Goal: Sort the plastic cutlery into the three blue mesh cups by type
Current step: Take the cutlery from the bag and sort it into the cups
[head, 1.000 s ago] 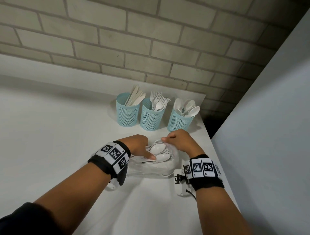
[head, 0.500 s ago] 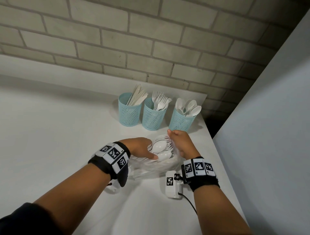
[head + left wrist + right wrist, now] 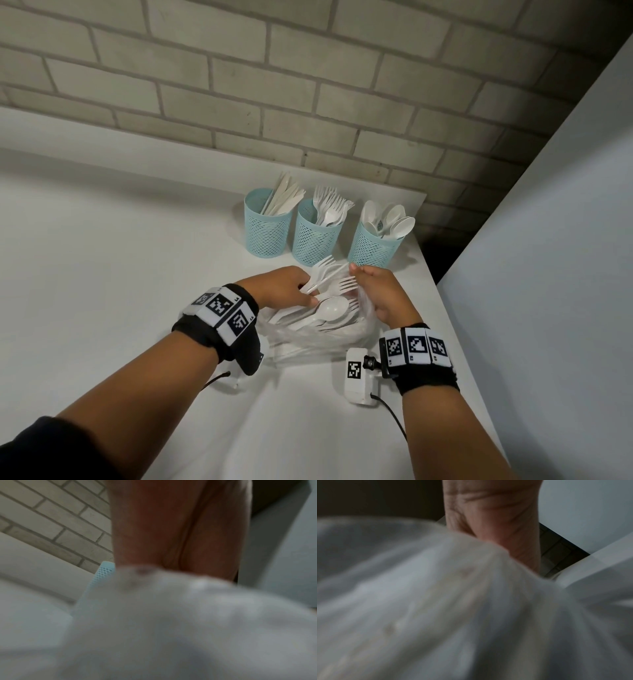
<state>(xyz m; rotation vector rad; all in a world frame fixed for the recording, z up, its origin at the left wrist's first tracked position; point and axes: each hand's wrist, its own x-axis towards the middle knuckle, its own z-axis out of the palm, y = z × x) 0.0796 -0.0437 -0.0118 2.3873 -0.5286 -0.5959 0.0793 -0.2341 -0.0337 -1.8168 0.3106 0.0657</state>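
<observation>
Three blue mesh cups stand in a row at the back of the table: the knife cup [image 3: 269, 228], the fork cup [image 3: 317, 236] and the spoon cup [image 3: 373, 248]. In front of them lies a clear plastic bag [image 3: 308, 346] with mixed white cutlery, a spoon [image 3: 330, 308] on top. My left hand [image 3: 284, 287] grips a few forks [image 3: 323, 269] by their handles, tines raised over the bag's mouth. My right hand [image 3: 376, 294] pinches the bag's far edge. Both wrist views are filled by blurred bag plastic [image 3: 171, 628] [image 3: 436, 601]; fingers are hidden there.
The table's right edge [image 3: 455, 342] runs just beside my right wrist, with a pale grey panel [image 3: 548, 257] beyond it. A brick wall [image 3: 274, 85] rises behind the cups. A sliver of one blue cup [image 3: 102, 574] shows in the left wrist view.
My left hand has drawn a few forks up out of the bag; before, it reached in among the spoons. My right hand has shifted slightly toward the cups along the bag's edge.
</observation>
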